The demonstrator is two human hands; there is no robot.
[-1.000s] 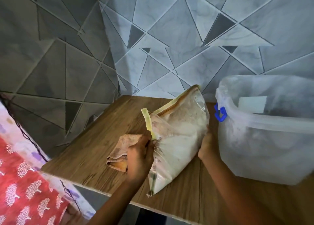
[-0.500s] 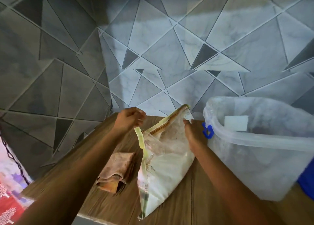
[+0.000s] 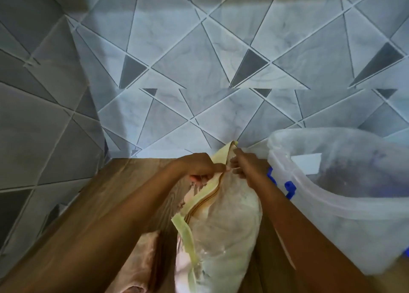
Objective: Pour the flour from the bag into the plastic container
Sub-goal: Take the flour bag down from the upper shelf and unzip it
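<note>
Now both hands have closed in on the bag's top seal, left hand [image 3: 200,167] and right hand [image 3: 247,167] each pinching the bag [image 3: 221,224], upright on the table [image 3: 132,182] beside the plastic container [image 3: 345,195], indicating opening precedes pouring.

Bag [image 3: 223,222] on table [image 3: 132,182]; container [image 3: 345,206] right; cloth [image 3: 141,261] left.

Both hands [image 3: 199,165] now meet, pinching the bag's [image 3: 221,222] top.

left hand [image 3: 197,167]: pinching | right hand [image 3: 247,167]: pinching | hands nearly touching
</note>
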